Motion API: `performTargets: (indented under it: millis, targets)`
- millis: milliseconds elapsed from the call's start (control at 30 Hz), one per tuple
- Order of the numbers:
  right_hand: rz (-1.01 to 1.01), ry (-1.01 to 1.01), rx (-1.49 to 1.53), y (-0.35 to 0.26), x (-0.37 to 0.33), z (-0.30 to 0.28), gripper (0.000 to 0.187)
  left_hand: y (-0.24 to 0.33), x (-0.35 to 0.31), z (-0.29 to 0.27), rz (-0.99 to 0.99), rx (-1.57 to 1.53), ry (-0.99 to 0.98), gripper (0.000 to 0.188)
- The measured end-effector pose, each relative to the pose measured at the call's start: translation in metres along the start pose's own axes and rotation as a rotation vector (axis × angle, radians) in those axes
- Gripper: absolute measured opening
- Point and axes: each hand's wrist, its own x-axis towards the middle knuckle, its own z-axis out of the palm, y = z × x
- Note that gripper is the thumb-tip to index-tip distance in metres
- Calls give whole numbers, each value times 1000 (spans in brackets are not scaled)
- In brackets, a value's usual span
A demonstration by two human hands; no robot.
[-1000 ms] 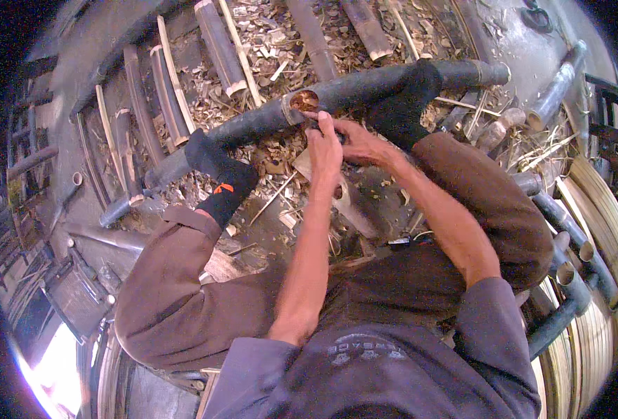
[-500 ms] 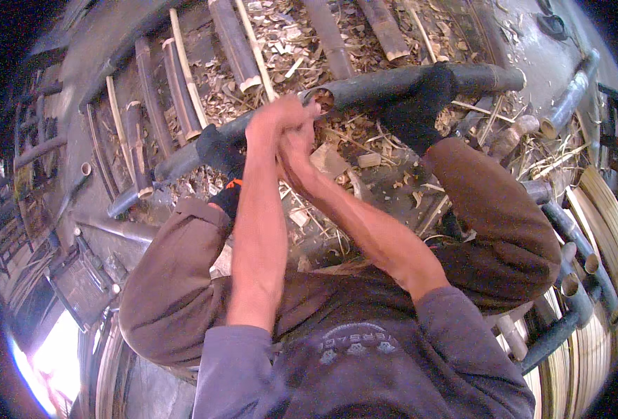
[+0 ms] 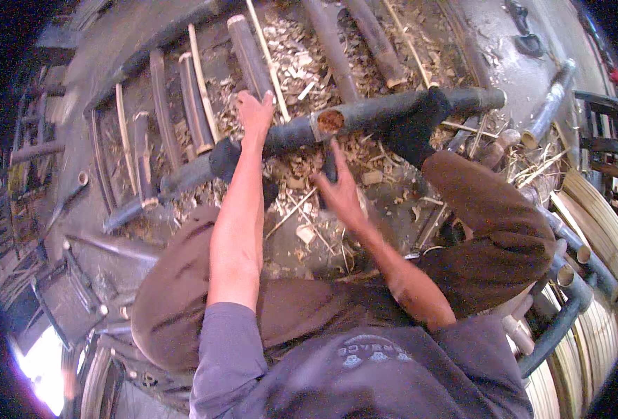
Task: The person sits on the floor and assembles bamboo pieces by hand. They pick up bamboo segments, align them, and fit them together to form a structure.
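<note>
we note a dark bamboo pole lying crosswise over a floor littered with wood chips, held down under two feet in black socks, one near its left part and one toward its right end. a cut joint showing an orange-brown hollow core sits at mid-length of the pole. the left hand rests on top of the pole just left of that joint, fingers spread and not closed around it. the right hand hangs below the pole, near but apart from it, fingers splayed and empty. the two hands are well apart from each other. beyond the pole we record several split bamboo slats and further poles lying side by side on the floor.
</note>
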Motion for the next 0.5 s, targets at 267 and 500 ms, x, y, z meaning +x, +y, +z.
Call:
performTargets:
  millis: [267,500]
  targets:
    - [235,-629,-538,-22,-66,-16,78,-10,36,18,-237,-93,-145,88]
    - [164,-583,-606,-6,-62,-33,68,37,30,-16,-445,-1517,-539,35]
